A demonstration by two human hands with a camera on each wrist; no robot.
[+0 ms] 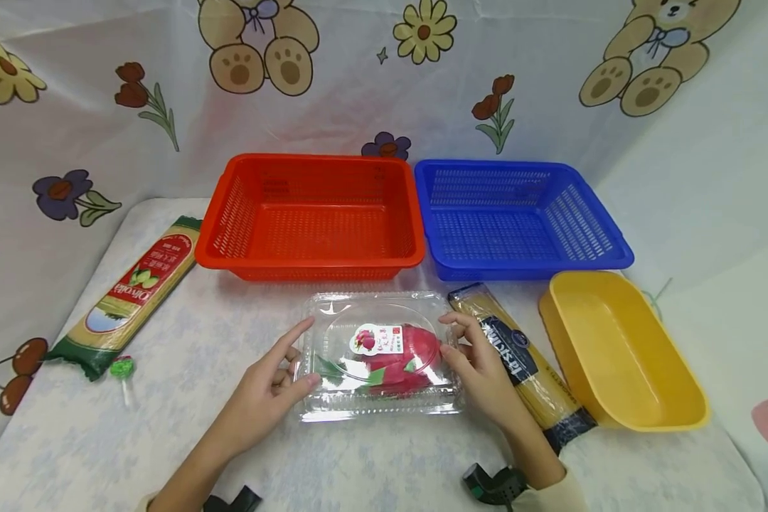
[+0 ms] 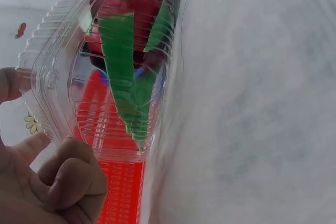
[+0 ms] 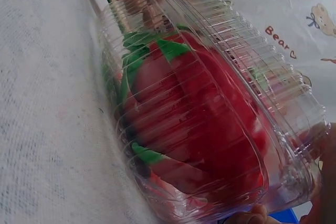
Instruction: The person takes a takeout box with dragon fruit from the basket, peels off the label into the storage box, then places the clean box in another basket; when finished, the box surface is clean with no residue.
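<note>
A clear plastic clamshell box (image 1: pixel 339 323) lies on the table in front of me, with a red dragon fruit (image 1: pixel 422 348) with green leaf tips inside. A white label (image 1: pixel 376 339) is on its lid. My left hand (image 1: pixel 265 387) holds the box's left side, index finger near the far corner and thumb near the front; its other fingers curl in, as the left wrist view shows. On the opposite side my right hand (image 1: pixel 480 363) grips the rim with thumb and index finger. Through the ribbed wall the fruit (image 3: pixel 194 114) fills much of the right wrist view.
Behind the box stand a red basket (image 1: pixel 320 273) and a blue basket (image 1: pixel 531 272). A yellow bin (image 1: pixel 640 348) is at the right, beside a spaghetti pack (image 1: pixel 518 355). Another pasta pack (image 1: pixel 134 291) and a green-topped lollipop (image 1: pixel 122 368) lie at the left.
</note>
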